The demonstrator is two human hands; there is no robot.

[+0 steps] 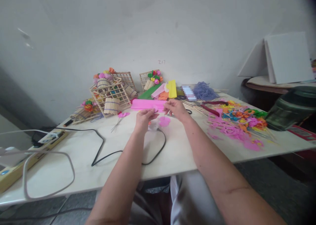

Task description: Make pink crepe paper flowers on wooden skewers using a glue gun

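Observation:
My left hand (pixel 144 117) and my right hand (pixel 175 108) are raised together over the middle of the white table (pixel 81 159). Both are pinched closed on a small pink piece (pixel 156 110) held between them; its exact shape is too small to make out. Just below my hands a round pink flower-like cutout (pixel 164 121) lies on the table. A flat pink sheet (pixel 148 104) lies right behind my hands. A black cable (pixel 158 151) loops under my wrists.
Wooden stick baskets with paper flowers (pixel 111 95) stand at the back left. Coloured paper flowers and pink scraps (pixel 237 121) cover the right side, with red-handled pliers (pixel 213 108). A power strip (pixel 17 167) lies at the left edge. Purple yarn (pixel 204 92) is at the back.

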